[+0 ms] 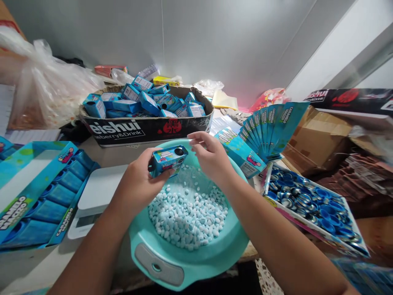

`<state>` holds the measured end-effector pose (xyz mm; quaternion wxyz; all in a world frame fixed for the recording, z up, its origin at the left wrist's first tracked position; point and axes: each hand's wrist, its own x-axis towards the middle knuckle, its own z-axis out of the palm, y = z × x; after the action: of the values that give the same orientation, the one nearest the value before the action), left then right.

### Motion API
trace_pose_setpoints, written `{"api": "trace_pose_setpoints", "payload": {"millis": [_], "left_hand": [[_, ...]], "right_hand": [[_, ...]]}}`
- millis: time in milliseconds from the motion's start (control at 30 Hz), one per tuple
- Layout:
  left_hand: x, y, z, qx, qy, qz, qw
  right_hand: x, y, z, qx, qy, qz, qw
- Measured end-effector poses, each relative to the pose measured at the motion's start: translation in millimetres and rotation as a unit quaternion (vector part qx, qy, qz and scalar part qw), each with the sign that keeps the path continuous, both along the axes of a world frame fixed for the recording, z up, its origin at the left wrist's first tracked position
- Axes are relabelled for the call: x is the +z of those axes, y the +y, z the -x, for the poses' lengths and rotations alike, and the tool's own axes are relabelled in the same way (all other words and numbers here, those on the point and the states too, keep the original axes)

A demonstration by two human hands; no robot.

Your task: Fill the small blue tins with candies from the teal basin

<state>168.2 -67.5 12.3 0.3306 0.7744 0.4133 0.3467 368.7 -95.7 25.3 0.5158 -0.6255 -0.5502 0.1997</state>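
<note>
My left hand grips a small blue candy box with a dark round hole in its end, tilted over the basin. Across from it, my right hand hovers above the basin's far side, its fingers loosely bent and apart, with nothing visible in them. Below both hands, the turquoise basin holds a heap of small pale blue and white candies. Whether any candies are inside the held box cannot be seen.
A black carton full of blue boxes stands behind the basin. Left are a white scale and a display box of blue packs. Right are fanned blue cards, a turquoise carton, and a tray of blue caps.
</note>
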Motion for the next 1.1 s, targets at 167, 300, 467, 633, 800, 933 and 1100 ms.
{"api": "trace_pose_setpoints", "payload": {"millis": [167, 300, 467, 633, 800, 933, 1100], "left_hand": [[-0.8, 2.5, 0.1, 0.064, -0.066, 0.005, 0.996], [-2.9, 4.7, 1.2, 0.076, -0.072, 0.013, 0.994], [-1.2, 3.3, 2.0, 0.072, -0.058, 0.007, 0.996], [4.6, -1.0, 7.6, 0.129, -0.015, -0.021, 0.991], [3.0, 4.3, 14.7, 0.109, 0.085, -0.077, 0.987], [3.2, 10.4, 14.3, 0.117, 0.189, -0.014, 0.975], [3.2, -4.9, 19.6, 0.145, 0.112, -0.022, 0.983]], "right_hand": [[-20.4, 3.0, 4.7, 0.036, -0.210, 0.200, 0.956], [-35.6, -0.1, 18.2, 0.073, -0.312, 0.292, 0.901], [-50.7, 5.9, 22.0, 0.059, -0.343, 0.322, 0.880], [-33.1, 5.8, 9.1, 0.067, -0.320, 0.278, 0.903], [4.2, -40.7, -30.8, -0.126, -0.253, 0.128, 0.951], [-14.4, -78.0, -59.7, -0.234, -0.168, 0.232, 0.929], [-26.2, -109.8, -52.5, -0.180, -0.159, 0.202, 0.950]]}}
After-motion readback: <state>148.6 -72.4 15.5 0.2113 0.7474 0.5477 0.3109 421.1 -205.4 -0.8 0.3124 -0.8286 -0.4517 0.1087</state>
